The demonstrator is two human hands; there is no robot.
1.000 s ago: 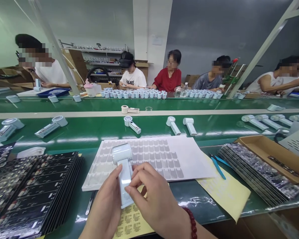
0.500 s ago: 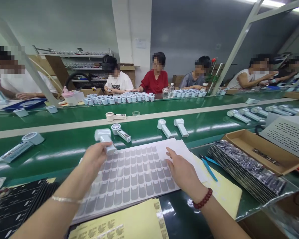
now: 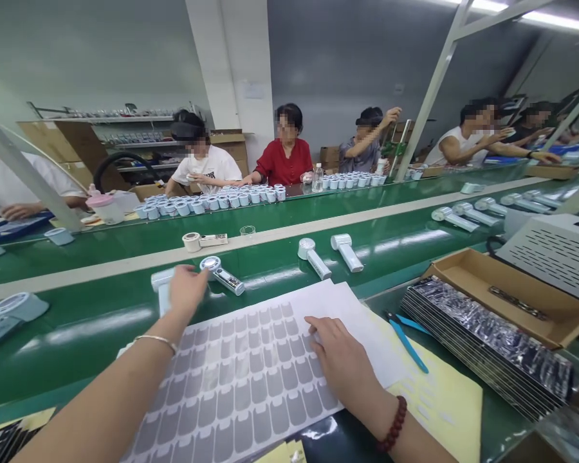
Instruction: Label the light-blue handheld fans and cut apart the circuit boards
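Note:
My left hand (image 3: 188, 289) is over the green conveyor belt, thumb stretched toward the round head of a light blue handheld device (image 3: 229, 278) with dark markings. Some of its fingertips are hidden. Another light blue device (image 3: 163, 283), handle toward me, lies against the left side of this hand and is partly covered by it. My right hand (image 3: 340, 354) rests palm down, fingers stretched out, at the right side of a stack of white sheets with rows of grey sticker shapes (image 3: 241, 386). It holds nothing.
Blue cutters (image 3: 409, 341) lie on yellow sheets (image 3: 456, 411) at right, beside stacked black-edged panels (image 3: 482, 347) and a cardboard box (image 3: 468, 263). More light blue devices (image 3: 313, 257) lie along the belt. Several people sit opposite, behind many small cups (image 3: 222, 200).
My left hand has moved left and away from the sheets. The device beneath it has shifted left and turned. My right hand has lowered onto the sheet edge. The view has swung right.

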